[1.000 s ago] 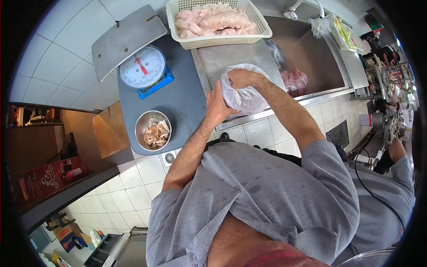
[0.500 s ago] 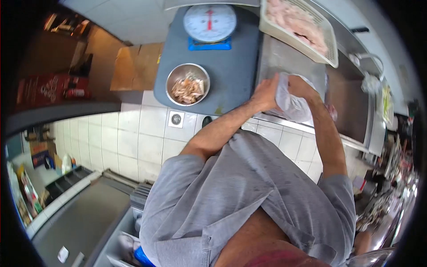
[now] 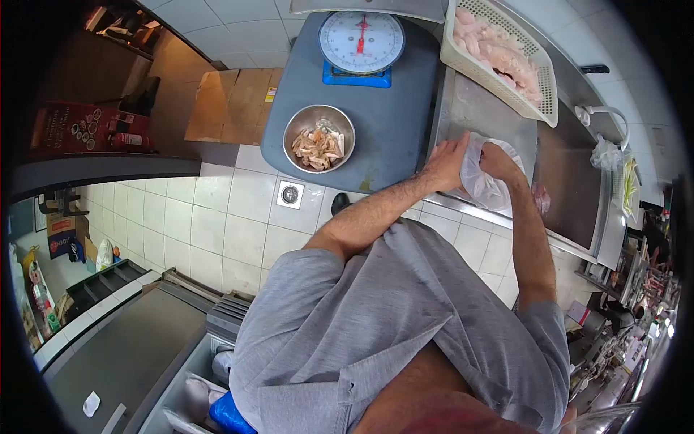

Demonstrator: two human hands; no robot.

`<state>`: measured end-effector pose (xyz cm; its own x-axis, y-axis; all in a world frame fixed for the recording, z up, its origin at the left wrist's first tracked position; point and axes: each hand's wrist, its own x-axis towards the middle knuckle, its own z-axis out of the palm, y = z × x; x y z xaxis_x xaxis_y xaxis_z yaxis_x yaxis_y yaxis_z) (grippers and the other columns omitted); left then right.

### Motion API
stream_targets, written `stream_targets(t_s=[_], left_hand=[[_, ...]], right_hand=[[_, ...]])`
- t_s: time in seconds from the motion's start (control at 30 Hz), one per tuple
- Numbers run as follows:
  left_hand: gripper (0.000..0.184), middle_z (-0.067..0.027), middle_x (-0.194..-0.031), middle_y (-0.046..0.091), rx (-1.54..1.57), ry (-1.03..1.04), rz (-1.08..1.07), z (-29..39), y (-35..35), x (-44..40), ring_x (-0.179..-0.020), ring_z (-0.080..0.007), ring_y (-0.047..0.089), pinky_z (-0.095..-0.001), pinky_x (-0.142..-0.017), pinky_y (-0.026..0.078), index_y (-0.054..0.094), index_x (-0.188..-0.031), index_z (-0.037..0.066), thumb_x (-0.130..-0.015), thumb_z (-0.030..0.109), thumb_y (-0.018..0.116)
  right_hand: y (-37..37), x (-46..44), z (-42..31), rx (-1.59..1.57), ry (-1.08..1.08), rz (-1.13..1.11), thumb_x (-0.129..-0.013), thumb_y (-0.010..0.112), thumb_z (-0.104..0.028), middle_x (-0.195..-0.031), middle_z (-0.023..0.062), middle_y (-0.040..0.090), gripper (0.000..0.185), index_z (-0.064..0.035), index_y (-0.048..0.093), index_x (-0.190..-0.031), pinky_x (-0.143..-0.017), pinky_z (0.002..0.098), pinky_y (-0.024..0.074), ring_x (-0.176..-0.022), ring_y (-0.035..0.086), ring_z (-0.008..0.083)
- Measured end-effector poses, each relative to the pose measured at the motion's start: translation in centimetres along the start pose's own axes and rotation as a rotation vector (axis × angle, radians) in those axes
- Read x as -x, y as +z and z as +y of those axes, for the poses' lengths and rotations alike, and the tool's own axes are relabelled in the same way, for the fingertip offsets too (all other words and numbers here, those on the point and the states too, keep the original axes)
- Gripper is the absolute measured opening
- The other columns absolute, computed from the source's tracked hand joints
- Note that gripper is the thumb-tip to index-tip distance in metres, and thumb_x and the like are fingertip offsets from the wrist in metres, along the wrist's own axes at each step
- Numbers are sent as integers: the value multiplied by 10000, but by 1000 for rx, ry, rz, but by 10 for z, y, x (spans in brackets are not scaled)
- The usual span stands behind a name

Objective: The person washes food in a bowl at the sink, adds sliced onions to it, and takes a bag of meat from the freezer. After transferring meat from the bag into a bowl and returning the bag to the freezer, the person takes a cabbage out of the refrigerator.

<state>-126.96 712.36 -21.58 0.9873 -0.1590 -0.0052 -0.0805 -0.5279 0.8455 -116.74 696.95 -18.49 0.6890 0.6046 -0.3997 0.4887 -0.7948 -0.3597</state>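
A clear plastic bag (image 3: 483,186) hangs between my hands, in front of the steel counter. My left hand (image 3: 448,165) is closed on the near-left side of its rim. My right hand (image 3: 497,160) reaches down into the bag's mouth; its fingers are mostly hidden there. To the left, a steel bowl (image 3: 288,137) with cut pieces of pale brownish food (image 3: 318,147) stands on a grey board. Behind the bowl is a dial scale (image 3: 361,43) with a blue base.
A cream perforated basket (image 3: 499,101) of pale raw meat (image 3: 499,54) sits at the back right. Right of my hands is a steel sink (image 3: 571,181) with a faucet (image 3: 607,112). A cardboard box (image 3: 231,107) stands left of the grey board (image 3: 394,130).
My right hand has gone deeper into the bag, whose mouth is now wider. My left hand still grips the rim. The whole view has shifted slightly.
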Motion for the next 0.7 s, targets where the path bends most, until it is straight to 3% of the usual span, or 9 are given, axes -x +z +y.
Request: stream_targets(t_s=[0.13, 0.3, 0.43, 0.5, 0.63, 0.7], left_hand=[[1071, -207, -1202, 426, -21, 29, -11, -2, 0, -2, -1121, -359, 394, -439, -975, 292, 79, -1364, 9, -599, 322, 760], [1033, -212, -1125, 458, -64, 15, 49, -10, 13, -10, -1063, -369, 431, -437, -937, 333, 116, -1361, 28, -579, 203, 768], [960, -212, -1157, 453, -15, 59, 34, -15, 5, -8, -1083, -366, 428, -409, -932, 354, 213, -1350, 46, -580, 224, 758], [944, -208, -1151, 461, -4, 105, 10, -21, 3, -8, -1081, -365, 435, -401, -930, 362, 247, -1341, 53, -565, 194, 765], [928, -197, -1174, 481, 157, 181, -40, -22, -11, -13, -1069, -338, 475, -365, -921, 395, 270, -1339, 95, -551, 82, 760], [899, -201, -1185, 479, 221, 123, -81, -20, -17, -12, -1043, -327, 501, -360, -894, 420, 294, -1332, 106, -560, 52, 750]], right_hand=[[3, -4, 10, -198, 2, -140, -614, 526, -24, -781, 279, 583, 194, 92, 579, -760, -713, 417, 442, -789, 583, 388], [4, 6, -15, -41, 30, 39, -611, 519, -30, -793, 277, 587, 219, 79, 587, -789, -709, 410, 446, -788, 586, 384], [-9, 13, -31, -52, 31, 38, -617, 522, -45, -791, 279, 585, 217, 89, 583, -777, -706, 414, 448, -782, 585, 391], [-24, 19, -39, -112, -77, -159, -616, 529, -57, -793, 283, 582, 212, 91, 581, -758, -701, 417, 454, -787, 584, 390], [2, 11, -12, 74, 20, -79, -605, 529, -55, -761, 277, 584, 193, 58, 608, -741, -682, 416, 466, -763, 591, 383], [-1, 15, -20, 84, 62, -72, -601, 529, -51, -749, 274, 585, 187, 46, 616, -734, -676, 417, 469, -751, 592, 383]])
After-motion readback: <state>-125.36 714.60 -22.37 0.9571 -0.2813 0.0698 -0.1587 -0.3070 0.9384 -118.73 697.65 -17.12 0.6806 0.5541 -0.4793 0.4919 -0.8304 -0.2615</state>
